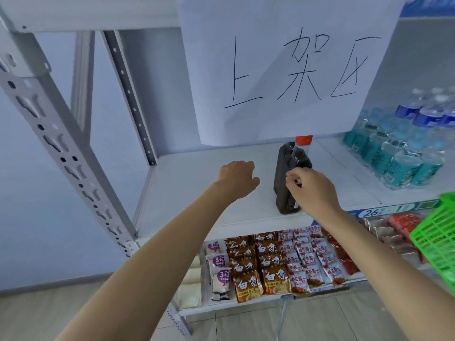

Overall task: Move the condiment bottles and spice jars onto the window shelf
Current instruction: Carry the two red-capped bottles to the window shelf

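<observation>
Pinching w/ R hand (312, 190) at side of dark bottle (288, 178) standing upright on shelf (197, 193); hovering L hand (237, 178) beside it, grip loose, holding nothing.

Soft, even daylight, faint shadows, wide-angle bending and blur at edges.

1. Bottle (291, 173) stands on the shelf (197, 183), right of centre
2. Left hand (237, 178) left of the bottle; right hand (311, 190) just before it
3. Water packs (403, 148) far right on the shelf
4. Noodle packets (261, 264) on the tier below
5. Basket (438, 242) near right
</observation>
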